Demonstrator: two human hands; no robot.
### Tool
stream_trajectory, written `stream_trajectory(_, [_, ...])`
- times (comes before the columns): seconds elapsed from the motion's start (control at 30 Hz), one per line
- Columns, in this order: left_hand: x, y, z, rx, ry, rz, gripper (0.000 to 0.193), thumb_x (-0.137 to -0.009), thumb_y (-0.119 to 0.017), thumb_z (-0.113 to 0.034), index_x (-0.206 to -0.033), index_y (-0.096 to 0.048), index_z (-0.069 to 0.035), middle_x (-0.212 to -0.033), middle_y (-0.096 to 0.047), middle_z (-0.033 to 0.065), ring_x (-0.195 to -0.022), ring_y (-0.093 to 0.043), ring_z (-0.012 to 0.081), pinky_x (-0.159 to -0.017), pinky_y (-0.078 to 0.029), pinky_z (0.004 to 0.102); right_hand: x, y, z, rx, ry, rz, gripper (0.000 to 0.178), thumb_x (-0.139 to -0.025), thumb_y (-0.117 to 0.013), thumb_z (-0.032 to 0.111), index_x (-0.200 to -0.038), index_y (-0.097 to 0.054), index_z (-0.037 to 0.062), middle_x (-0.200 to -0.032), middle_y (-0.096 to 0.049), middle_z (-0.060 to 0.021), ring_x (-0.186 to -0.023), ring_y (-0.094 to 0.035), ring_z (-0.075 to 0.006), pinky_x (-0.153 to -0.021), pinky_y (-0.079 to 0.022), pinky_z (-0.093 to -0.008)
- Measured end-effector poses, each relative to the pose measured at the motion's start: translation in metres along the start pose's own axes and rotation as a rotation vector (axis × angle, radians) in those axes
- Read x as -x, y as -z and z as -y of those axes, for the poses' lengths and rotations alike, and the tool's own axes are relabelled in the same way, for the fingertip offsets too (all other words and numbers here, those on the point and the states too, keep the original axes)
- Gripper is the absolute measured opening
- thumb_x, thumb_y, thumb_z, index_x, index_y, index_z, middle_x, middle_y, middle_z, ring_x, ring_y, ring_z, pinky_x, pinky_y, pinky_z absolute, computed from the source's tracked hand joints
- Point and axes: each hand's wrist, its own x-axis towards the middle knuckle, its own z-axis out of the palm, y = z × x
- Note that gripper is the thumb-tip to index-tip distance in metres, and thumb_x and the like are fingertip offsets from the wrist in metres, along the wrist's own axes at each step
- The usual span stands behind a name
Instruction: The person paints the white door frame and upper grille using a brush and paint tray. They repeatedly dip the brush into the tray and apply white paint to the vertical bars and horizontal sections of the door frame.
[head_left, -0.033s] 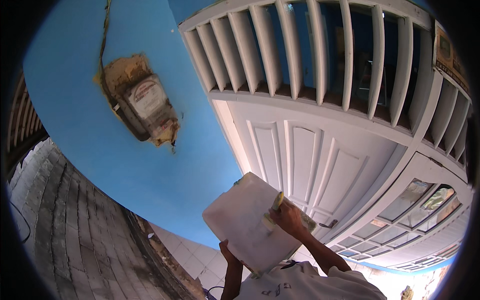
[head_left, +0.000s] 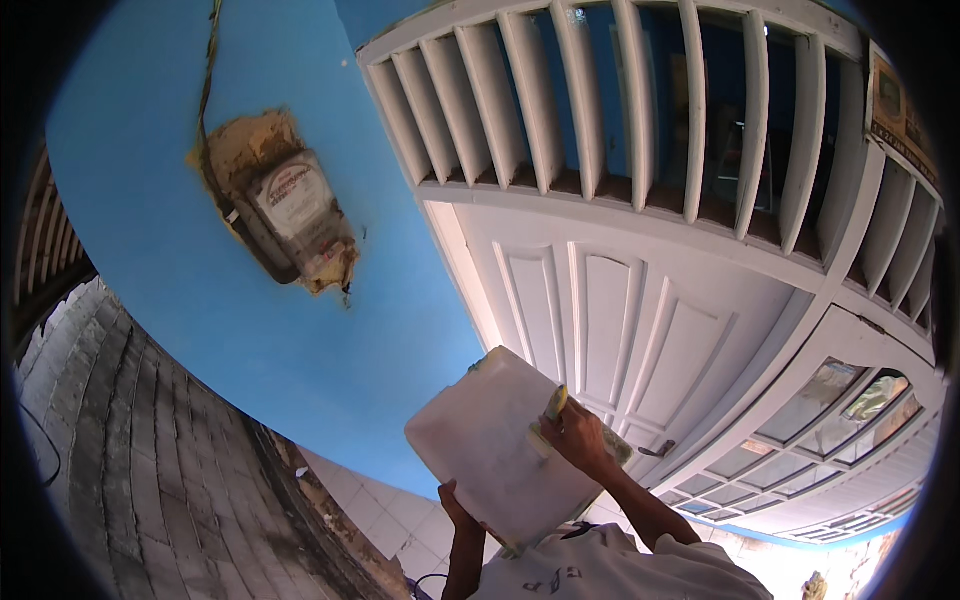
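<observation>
Still, right grip (head_left: 577, 435) on yellow tool (head_left: 557, 401), container (head_left: 485, 425) unmoved

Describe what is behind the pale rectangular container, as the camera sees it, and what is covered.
Past the container show the blue wall, the white panelled door and pale tiles. It covers whatever lies directly behind it, and its far side is hidden.
</observation>
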Motion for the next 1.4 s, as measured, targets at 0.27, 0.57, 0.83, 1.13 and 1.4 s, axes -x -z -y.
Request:
stream_trajectory(0.27, [-0.009, 0.0, -0.014, 0.025, 0.018, 0.082, 0.073, -0.079, -0.052, -0.045, -0.136, -0.044, -0.001, -0.122, -0.054, 0.019, -0.112, -0.054, 0.0354, -0.094, -0.045, 0.0488, 0.012, 0.003, -0.006, -0.242, -0.097, 0.02, 0.022, -0.088, -0.071, 0.019, -0.094, -0.068, -0.0017, -0.08, -0.071, -0.0146, -0.073, -0.072, -0.0262, -0.067, -0.057, -0.0363])
stream_trajectory(0.57, [-0.064, 0.005, 0.028, 0.194, 0.199, 0.056, 0.059, -0.095, -0.048, -0.037, -0.138, -0.044, 0.003, -0.127, -0.059, 0.0221, -0.115, -0.059, 0.0353, -0.1, -0.051, 0.0489, 0.032, 0.013, -0.031, -0.427, -0.287, 0.315, 0.025, -0.095, -0.068, 0.024, -0.106, -0.067, 0.0014, -0.086, -0.073, -0.0104, -0.08, -0.072, -0.0176, -0.07, -0.057, -0.0324])
stream_trajectory(0.83, [-0.091, 0.089, 0.083, 0.159, 0.176, 0.135, 0.058, -0.094, -0.051, -0.042, -0.132, -0.048, 0.002, -0.117, -0.061, 0.0189, -0.108, -0.062, 0.0338, -0.096, -0.053, 0.046, 0.043, 0.001, -0.015, -0.707, -0.41, 0.233, 0.027, -0.096, -0.06, 0.018, -0.117, -0.061, 0.0017, -0.087, -0.071, -0.0083, -0.074, -0.068, -0.0148, -0.058, -0.054, -0.027])
stream_trajectory(1.13, [-0.076, 0.063, 0.035, 0.173, 0.141, -0.006, 0.048, -0.095, -0.053, -0.037, -0.124, -0.051, 0.002, -0.11, -0.062, 0.0158, -0.101, -0.062, 0.03, -0.09, -0.055, 0.0433, 0.036, 0.04, 0.018, -0.364, -0.381, 0.252, 0.038, -0.09, -0.072, 0.037, -0.109, -0.074, 0.0037, -0.098, -0.075, -0.016, -0.094, -0.071, -0.0252, -0.083, -0.056, -0.0398])
stream_trajectory(1.4, [-0.072, 0.049, 0.018, 0.219, 0.096, 0.094, 0.052, -0.092, -0.055, -0.04, -0.127, -0.05, -0.002, -0.113, -0.06, 0.0159, -0.104, -0.06, 0.0294, -0.089, -0.055, 0.0461, -0.094, 0.117, 0.078, -0.697, -0.03, 0.061, 0.065, -0.101, -0.051, 0.034, -0.152, -0.033, -0.0022, -0.087, -0.068, -0.0118, -0.073, -0.062, -0.0143, -0.06, -0.046, -0.0278])
